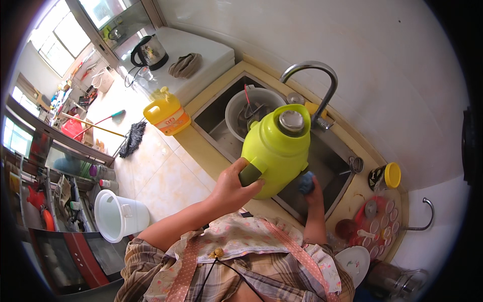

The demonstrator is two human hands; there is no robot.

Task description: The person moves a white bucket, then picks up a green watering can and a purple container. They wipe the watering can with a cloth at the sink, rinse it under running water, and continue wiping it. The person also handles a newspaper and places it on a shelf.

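A lime-green thermos jug (281,154) with a silvery stopper is held over the double steel sink (332,151). My left hand (236,185) grips its dark-green handle (249,175). On the jug's other side, my right hand (315,190) holds a blue scrubbing cloth or sponge (306,183) close to the jug's lower wall; whether they touch is unclear. Behind the jug, a grey basin (232,109) with dark contents and a red-handled utensil sits in the far-left bowl. The curved chrome faucet (332,81) arches beyond the jug.
A yellow detergent jug (168,115) stands at the sink's left edge, near an electric kettle (151,53) and a brown cloth (185,65). At right are a yellow-lidded jar (392,175), a red tray (364,213) with small cups, and a white plate (353,264). A white bucket (120,215) is at lower left.
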